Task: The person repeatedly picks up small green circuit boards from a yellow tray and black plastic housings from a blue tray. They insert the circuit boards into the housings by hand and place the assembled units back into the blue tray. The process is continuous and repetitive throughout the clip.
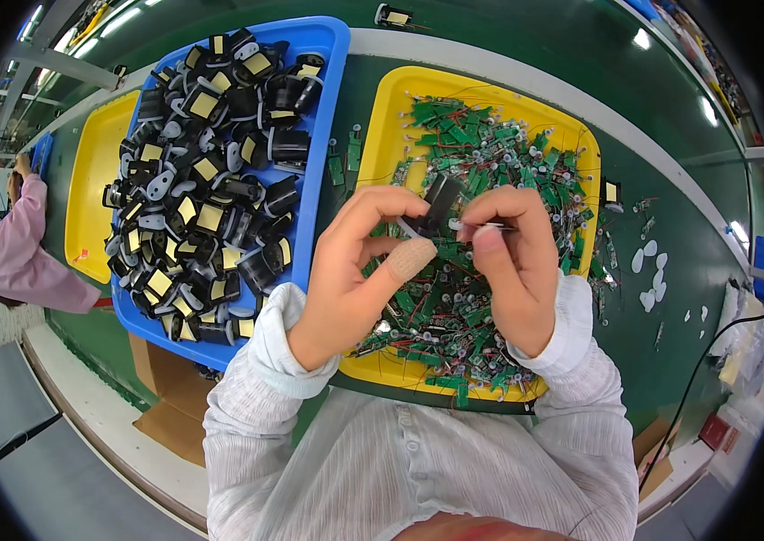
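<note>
Above the yellow tray (385, 117), my left hand (356, 270) grips a black plastic housing (439, 204) with a pale grey part at its lower side. A tan bandage wraps my left thumb. Close to the housing, my right hand (519, 266) pinches a small part with a whitish round end (456, 224) between thumb and fingers; most of that part is hidden. Many small green circuit boards (454, 135) with red wires and round grey components fill the tray beneath both hands.
To the left, a blue tray (332, 99) is heaped with similar black housings bearing cream pads. Beyond it stands another yellow tray (93, 180), near a person in a pink sleeve (26, 234). White pieces (650, 275) and a loose housing (612, 194) lie right, near a black cable (702, 379).
</note>
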`<control>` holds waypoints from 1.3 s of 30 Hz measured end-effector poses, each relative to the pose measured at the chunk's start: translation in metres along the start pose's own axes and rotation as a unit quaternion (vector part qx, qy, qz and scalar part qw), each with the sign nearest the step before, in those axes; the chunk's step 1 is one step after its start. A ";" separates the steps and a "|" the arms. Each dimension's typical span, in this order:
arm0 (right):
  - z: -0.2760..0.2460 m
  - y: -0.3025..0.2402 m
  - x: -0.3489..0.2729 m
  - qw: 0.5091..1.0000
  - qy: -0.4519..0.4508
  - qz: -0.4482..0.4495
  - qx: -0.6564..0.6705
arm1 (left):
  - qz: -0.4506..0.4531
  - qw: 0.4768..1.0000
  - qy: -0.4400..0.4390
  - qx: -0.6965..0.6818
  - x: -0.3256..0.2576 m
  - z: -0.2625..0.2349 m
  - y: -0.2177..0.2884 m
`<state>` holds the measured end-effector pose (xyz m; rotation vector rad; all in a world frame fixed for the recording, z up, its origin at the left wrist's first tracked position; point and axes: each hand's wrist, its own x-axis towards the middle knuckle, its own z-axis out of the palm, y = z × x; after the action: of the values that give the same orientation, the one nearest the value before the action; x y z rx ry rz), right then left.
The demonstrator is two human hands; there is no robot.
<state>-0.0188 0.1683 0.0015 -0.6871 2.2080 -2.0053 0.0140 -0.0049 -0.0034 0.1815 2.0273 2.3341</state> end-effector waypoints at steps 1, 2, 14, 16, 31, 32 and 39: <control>0.001 -0.003 0.000 0.999 0.009 0.018 0.046 | -0.012 1.000 0.000 -0.026 -0.001 0.001 0.000; 0.004 -0.007 0.001 0.995 0.018 0.036 0.091 | -0.024 0.998 0.000 -0.052 -0.001 0.001 -0.001; 0.007 -0.002 0.003 1.000 0.008 -0.006 0.014 | 0.041 0.999 0.004 -0.034 -0.001 0.000 -0.004; 0.007 -0.002 0.003 1.000 0.013 -0.006 0.010 | 0.042 0.999 0.009 -0.024 0.000 0.000 -0.002; 0.005 0.004 0.004 0.997 0.029 -0.045 -0.051 | 0.069 0.995 0.023 0.063 0.000 0.000 -0.003; 0.005 0.002 0.005 0.998 0.025 -0.039 -0.049 | 0.069 0.995 0.025 0.066 0.000 0.000 -0.002; 0.002 -0.002 0.001 0.997 -0.025 -0.017 -0.065 | 0.066 0.995 0.039 0.062 0.000 0.003 -0.001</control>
<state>-0.0186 0.1657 0.0037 -0.7854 2.3276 -1.8509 0.0138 -0.0021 -0.0045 0.2405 2.2661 2.3252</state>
